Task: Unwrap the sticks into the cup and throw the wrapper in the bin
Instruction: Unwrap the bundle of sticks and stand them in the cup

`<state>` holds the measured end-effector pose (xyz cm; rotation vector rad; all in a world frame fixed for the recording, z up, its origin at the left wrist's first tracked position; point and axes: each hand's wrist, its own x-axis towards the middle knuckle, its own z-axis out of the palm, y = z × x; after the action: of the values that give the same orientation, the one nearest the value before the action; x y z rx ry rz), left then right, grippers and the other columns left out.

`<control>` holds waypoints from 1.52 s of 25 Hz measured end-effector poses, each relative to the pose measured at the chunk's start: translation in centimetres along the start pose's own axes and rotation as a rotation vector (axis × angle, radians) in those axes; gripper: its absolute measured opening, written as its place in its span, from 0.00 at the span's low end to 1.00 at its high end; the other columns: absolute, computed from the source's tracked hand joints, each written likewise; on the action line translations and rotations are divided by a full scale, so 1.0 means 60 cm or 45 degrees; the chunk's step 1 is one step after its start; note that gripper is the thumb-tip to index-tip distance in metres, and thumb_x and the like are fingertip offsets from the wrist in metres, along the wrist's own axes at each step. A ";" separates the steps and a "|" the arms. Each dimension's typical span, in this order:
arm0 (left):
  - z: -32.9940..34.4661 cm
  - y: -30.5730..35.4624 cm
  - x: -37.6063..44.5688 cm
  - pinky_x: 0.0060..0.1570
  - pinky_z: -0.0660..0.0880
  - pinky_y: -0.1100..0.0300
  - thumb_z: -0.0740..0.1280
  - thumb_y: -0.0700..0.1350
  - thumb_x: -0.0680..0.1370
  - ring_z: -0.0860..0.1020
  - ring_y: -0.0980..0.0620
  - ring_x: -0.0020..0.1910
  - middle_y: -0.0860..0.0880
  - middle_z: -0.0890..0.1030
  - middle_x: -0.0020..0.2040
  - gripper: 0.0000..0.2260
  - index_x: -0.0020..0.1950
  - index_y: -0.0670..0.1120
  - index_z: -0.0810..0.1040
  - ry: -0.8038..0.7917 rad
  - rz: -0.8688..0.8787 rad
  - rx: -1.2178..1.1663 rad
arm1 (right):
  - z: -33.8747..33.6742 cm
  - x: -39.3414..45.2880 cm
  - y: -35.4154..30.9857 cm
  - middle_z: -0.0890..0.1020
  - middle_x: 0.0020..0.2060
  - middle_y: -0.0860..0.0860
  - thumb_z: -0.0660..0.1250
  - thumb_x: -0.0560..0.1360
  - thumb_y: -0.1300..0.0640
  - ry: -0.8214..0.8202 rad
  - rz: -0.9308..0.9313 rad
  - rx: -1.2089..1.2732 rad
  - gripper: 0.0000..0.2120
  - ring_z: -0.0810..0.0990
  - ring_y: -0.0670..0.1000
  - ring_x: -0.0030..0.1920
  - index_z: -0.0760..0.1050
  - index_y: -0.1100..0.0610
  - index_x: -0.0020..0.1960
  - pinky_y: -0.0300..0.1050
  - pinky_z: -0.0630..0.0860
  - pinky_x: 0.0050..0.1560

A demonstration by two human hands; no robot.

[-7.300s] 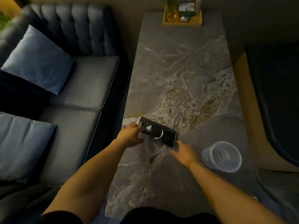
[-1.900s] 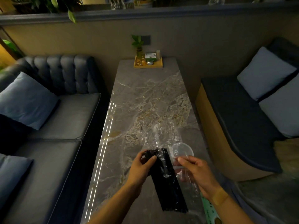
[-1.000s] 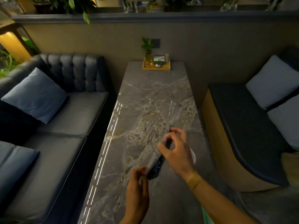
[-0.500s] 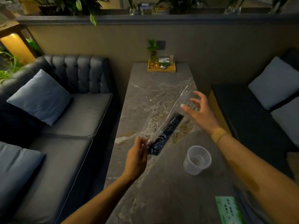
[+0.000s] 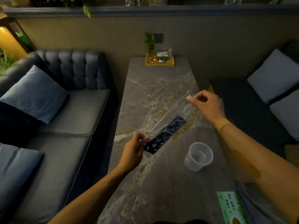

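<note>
A bundle of black sticks (image 5: 165,135) sits inside a clear plastic wrapper (image 5: 169,110), held slanted above the grey marble table (image 5: 155,183). My left hand (image 5: 133,152) pinches the wrapper's near end beside the bundle's lower end. My right hand (image 5: 206,105) pinches the wrapper's far end, and the film is stretched taut between the two hands. An empty clear plastic cup (image 5: 198,156) stands upright on the table to the right of the bundle, apart from both hands. No bin is in view.
A yellow tray (image 5: 160,63) with a small plant and small items sits at the table's far end. A green printed card (image 5: 232,207) lies at the near right edge. A dark sofa (image 5: 64,126) with blue cushions runs along the left, a bench (image 5: 250,113) with cushions along the right.
My right hand has shut on the wrapper's far end and drawn it tight. The bundle stays slanted in my left hand's grip. The cup has not moved.
</note>
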<state>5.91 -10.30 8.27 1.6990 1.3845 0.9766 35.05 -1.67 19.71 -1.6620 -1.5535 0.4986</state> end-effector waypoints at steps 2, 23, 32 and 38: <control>-0.006 -0.008 0.004 0.48 0.83 0.45 0.60 0.40 0.82 0.84 0.52 0.53 0.49 0.84 0.53 0.12 0.47 0.58 0.70 -0.062 -0.019 -0.014 | -0.008 -0.001 -0.001 0.83 0.41 0.52 0.71 0.70 0.41 -0.094 0.039 0.042 0.16 0.81 0.51 0.44 0.81 0.54 0.46 0.48 0.77 0.45; -0.037 0.017 0.022 0.51 0.80 0.48 0.74 0.43 0.74 0.83 0.47 0.45 0.50 0.84 0.44 0.11 0.45 0.60 0.80 0.263 -0.096 -0.074 | -0.057 -0.154 0.136 0.81 0.34 0.54 0.71 0.74 0.55 -0.212 0.679 0.588 0.06 0.77 0.49 0.33 0.80 0.59 0.42 0.42 0.76 0.36; -0.021 0.079 0.050 0.48 0.79 0.55 0.75 0.42 0.72 0.81 0.51 0.44 0.51 0.83 0.42 0.12 0.42 0.61 0.80 0.254 -0.015 -0.098 | -0.065 -0.188 0.182 0.81 0.34 0.53 0.68 0.76 0.57 -0.209 0.797 0.611 0.06 0.77 0.48 0.32 0.79 0.58 0.42 0.41 0.74 0.35; -0.014 0.111 0.078 0.44 0.78 0.65 0.76 0.45 0.72 0.81 0.57 0.42 0.53 0.83 0.42 0.09 0.44 0.60 0.80 0.217 0.076 -0.056 | -0.062 -0.191 0.205 0.81 0.35 0.53 0.66 0.77 0.58 -0.184 0.843 0.599 0.07 0.77 0.49 0.33 0.79 0.58 0.42 0.43 0.73 0.35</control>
<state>8.68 -6.68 15.09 1.6645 1.4159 1.2011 43.80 -12.89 10.06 -1.7497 -0.8411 1.2448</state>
